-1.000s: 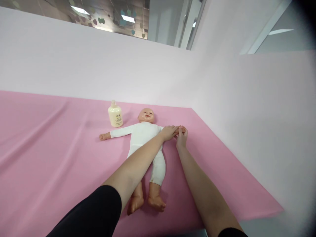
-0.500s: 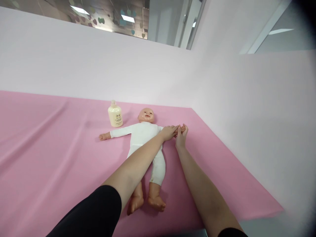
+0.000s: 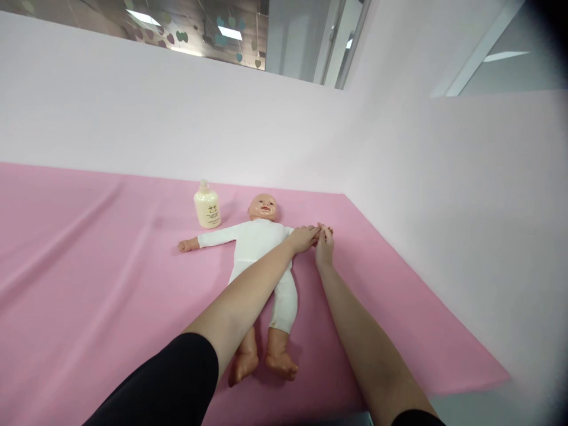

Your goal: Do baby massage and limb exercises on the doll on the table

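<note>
A baby doll in a white suit lies on its back, head toward the wall and bare feet toward me. Its arm on the right side of the view stretches outward. My left hand is wrapped around that arm near the wrist, and my left forearm crosses over the doll's body. At the end of the same arm, my right hand closes its fingers on the doll's hand, which is mostly covered. The doll's other arm lies stretched to the left, untouched.
A cream-coloured bottle with a printed label stands left of the doll's head. Under everything is a pink sheet with creases at the left. White walls rise behind and at the right, with a window above.
My right hand has shifted slightly left, its fingers moving over the doll's hand and nearer my left hand. My left hand stays on the doll's arm.
</note>
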